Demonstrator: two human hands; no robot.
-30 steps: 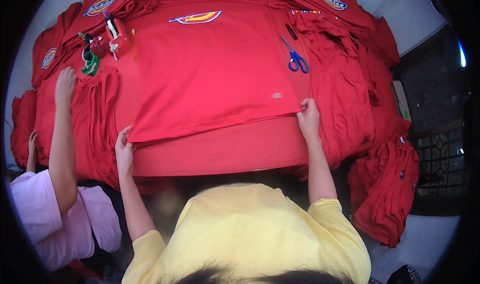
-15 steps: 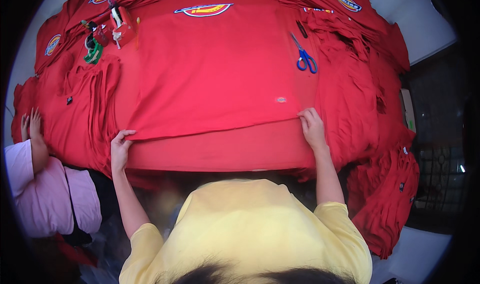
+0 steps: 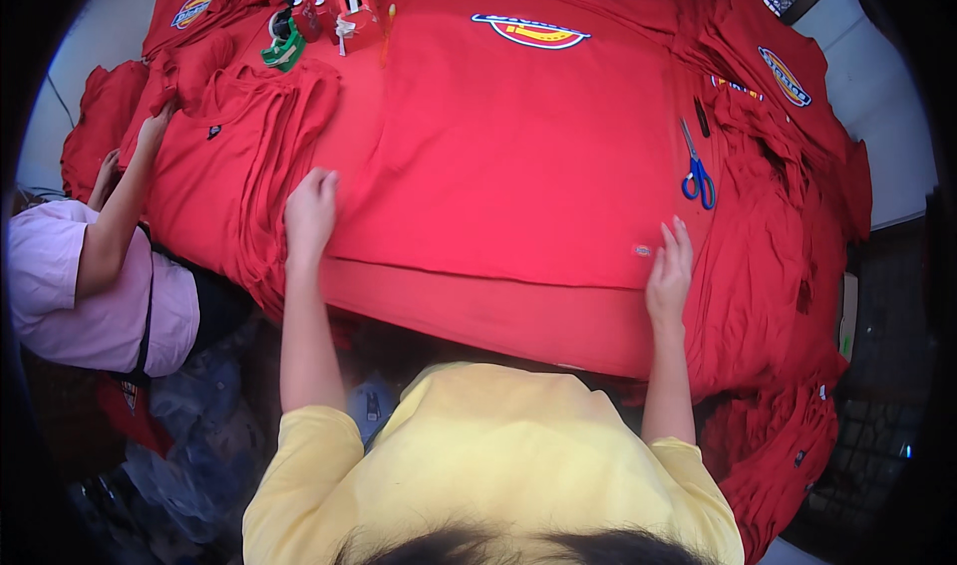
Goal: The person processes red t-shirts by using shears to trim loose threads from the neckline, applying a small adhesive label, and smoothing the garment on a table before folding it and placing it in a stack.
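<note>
A red T-shirt (image 3: 508,156) with an oval chest print lies spread flat on the table in front of me. My left hand (image 3: 310,214) rests palm down on its left lower part, fingers together and pointing away. My right hand (image 3: 670,266) lies flat on its lower right corner, beside a small white tag (image 3: 642,250). Neither hand grips the cloth. My yellow shirt (image 3: 488,465) fills the bottom of the view.
Blue-handled scissors (image 3: 697,174) lie right of the shirt. A stack of red shirts (image 3: 239,156) sits at the left, touched by a person in pink (image 3: 90,286). A tape dispenser (image 3: 357,2) and green tape (image 3: 283,49) stand at the back. Red shirts (image 3: 788,296) hang off the right edge.
Both my hands have slid forward from the shirt's lower hem onto its surface. The view has shifted so the table sits lower. The person at the left has reached an arm onto the stack.
</note>
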